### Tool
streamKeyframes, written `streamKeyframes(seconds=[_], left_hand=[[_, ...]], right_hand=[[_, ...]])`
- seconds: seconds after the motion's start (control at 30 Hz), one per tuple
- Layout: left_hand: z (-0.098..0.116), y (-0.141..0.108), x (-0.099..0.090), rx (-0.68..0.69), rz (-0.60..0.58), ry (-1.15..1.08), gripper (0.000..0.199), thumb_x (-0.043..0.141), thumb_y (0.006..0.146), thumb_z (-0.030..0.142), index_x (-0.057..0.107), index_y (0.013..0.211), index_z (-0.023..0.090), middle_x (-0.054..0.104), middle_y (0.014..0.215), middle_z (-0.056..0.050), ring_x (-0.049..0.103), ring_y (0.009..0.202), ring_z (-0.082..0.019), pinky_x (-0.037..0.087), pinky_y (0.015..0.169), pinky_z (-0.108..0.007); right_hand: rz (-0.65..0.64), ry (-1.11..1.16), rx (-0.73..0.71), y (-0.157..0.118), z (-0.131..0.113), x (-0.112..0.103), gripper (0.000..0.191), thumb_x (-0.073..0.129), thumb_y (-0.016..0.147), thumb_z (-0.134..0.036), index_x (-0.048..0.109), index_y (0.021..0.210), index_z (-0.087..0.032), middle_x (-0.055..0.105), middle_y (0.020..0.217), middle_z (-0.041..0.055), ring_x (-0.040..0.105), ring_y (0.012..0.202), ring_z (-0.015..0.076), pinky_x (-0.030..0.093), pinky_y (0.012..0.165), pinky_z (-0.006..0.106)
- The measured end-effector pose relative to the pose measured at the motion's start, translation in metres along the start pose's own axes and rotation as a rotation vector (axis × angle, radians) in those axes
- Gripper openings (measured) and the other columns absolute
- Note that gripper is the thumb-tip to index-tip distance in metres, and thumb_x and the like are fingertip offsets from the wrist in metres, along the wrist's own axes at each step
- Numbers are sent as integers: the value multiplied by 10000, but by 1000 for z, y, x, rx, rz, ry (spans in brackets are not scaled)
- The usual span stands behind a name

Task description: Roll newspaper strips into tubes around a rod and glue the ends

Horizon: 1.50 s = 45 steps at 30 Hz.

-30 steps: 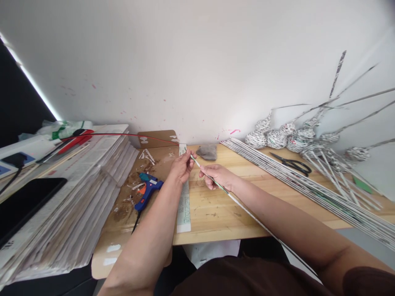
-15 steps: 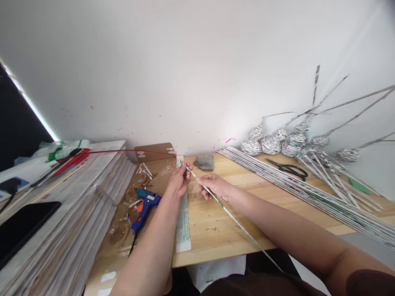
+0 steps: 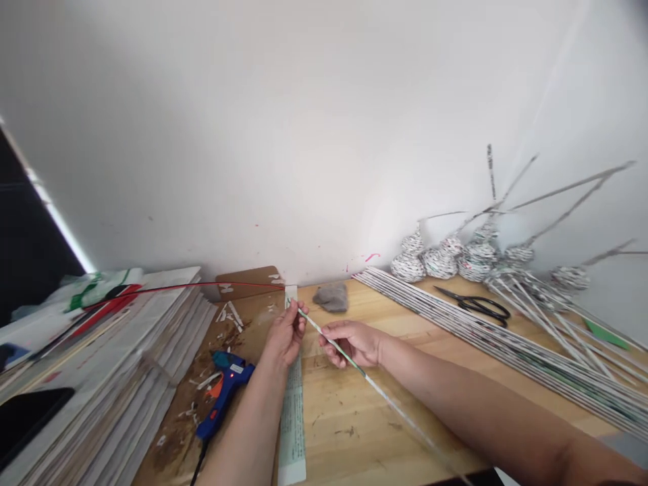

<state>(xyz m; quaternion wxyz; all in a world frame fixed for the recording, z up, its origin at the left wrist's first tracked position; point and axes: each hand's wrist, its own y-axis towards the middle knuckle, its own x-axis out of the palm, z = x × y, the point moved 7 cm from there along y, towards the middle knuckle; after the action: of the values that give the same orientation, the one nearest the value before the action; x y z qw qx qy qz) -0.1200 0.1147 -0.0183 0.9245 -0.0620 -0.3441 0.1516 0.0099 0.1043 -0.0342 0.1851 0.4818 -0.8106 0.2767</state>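
A thin rolled newspaper tube (image 3: 381, 393), white with a green stretch, slants from my fingers down toward the front edge of the table. My left hand (image 3: 287, 335) pinches its upper end between thumb and fingers. Farther along the tube, my right hand (image 3: 350, 344) grips it with thumb and curled fingers. Beneath my left hand lies a flat printed paper strip (image 3: 292, 432), partly covered by that hand. Just beyond the hands rests a crumpled grey cloth (image 3: 331, 297).
On the left are a blue glue gun (image 3: 225, 395), a tall newspaper stack (image 3: 167, 337) and a dark phone (image 3: 35, 420). To the right lie several paper tubes (image 3: 455, 331), black scissors (image 3: 476, 305) and woven paper gourds (image 3: 408, 264) against the wall (image 3: 324, 135).
The view has tilted up, so the table things sit lower in the picture. Both hands keep their hold on the paper tube, with little other movement.
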Motion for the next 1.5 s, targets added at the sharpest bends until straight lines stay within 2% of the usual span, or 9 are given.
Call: streamKeyframes(seconds=[0.17, 0.27, 0.4, 0.6, 0.77, 1.0, 1.2, 1.4, 1.5], left_hand=[[-1, 0, 1, 20, -2, 3, 154, 567, 865, 222, 626, 834, 83, 611, 670, -16, 500, 428, -14, 463, 395, -85], [-6, -3, 6, 4, -31, 14, 146, 592, 849, 216, 626, 822, 77, 619, 680, -24, 501, 434, -17, 462, 399, -93], [-14, -6, 19, -46, -146, 35, 151, 588, 852, 214, 623, 791, 80, 627, 685, -27, 504, 434, -17, 478, 427, -99], [-17, -7, 20, -49, -169, 24, 160, 615, 835, 235, 643, 813, 78, 647, 708, -39, 539, 467, -26, 496, 463, -109], [-19, -10, 24, -27, -178, 116, 186, 669, 789, 253, 655, 786, 67, 651, 701, -48, 544, 480, -35, 495, 466, -118], [-18, -13, 27, -67, -207, 69, 164, 654, 803, 232, 665, 811, 68, 655, 705, -55, 562, 502, -43, 497, 483, -118], [-17, -12, 23, -34, -164, 100, 140, 597, 845, 192, 650, 800, 70, 661, 706, -44, 547, 486, -29, 488, 485, -108], [-18, -15, 27, -61, -221, 42, 133, 606, 840, 191, 657, 835, 69, 666, 727, -48, 562, 503, -25, 498, 512, -99], [-13, -15, 25, -21, -190, 41, 125, 627, 824, 193, 657, 830, 72, 662, 718, -44, 555, 487, -26, 496, 502, -103]], right_hand=[[-59, -35, -63, -5, -1, 2, 258, 683, 779, -277, 608, 967, -118, 601, 711, 10, 607, 609, 110, 427, 551, 225], [78, -155, -92, -6, -7, -2, 332, 632, 816, -433, 604, 986, -149, 591, 651, -2, 574, 525, 100, 375, 475, 208], [291, -385, -207, -10, -20, -6, 399, 600, 801, -544, 586, 819, -146, 561, 540, -12, 512, 428, 86, 327, 427, 204], [199, -203, -156, -9, -14, 2, 408, 602, 769, -582, 533, 795, -181, 485, 490, -55, 451, 391, 85, 282, 386, 205], [420, -615, -271, -17, -26, -3, 459, 549, 794, -613, 571, 751, -156, 490, 439, -40, 449, 376, 84, 333, 395, 212], [209, -125, -89, -9, -9, 1, 361, 570, 814, -532, 506, 756, -182, 412, 427, -78, 354, 342, 68, 249, 362, 201], [399, -585, -252, -16, -24, -4, 428, 565, 803, -578, 568, 737, -155, 484, 445, -39, 436, 379, 75, 317, 386, 201], [162, -225, -111, -10, -10, 3, 405, 536, 818, -584, 505, 755, -185, 399, 414, -82, 383, 337, 79, 266, 358, 202], [234, -349, -157, -11, -14, -1, 432, 527, 818, -605, 537, 787, -174, 461, 436, -61, 430, 353, 85, 276, 359, 200]])
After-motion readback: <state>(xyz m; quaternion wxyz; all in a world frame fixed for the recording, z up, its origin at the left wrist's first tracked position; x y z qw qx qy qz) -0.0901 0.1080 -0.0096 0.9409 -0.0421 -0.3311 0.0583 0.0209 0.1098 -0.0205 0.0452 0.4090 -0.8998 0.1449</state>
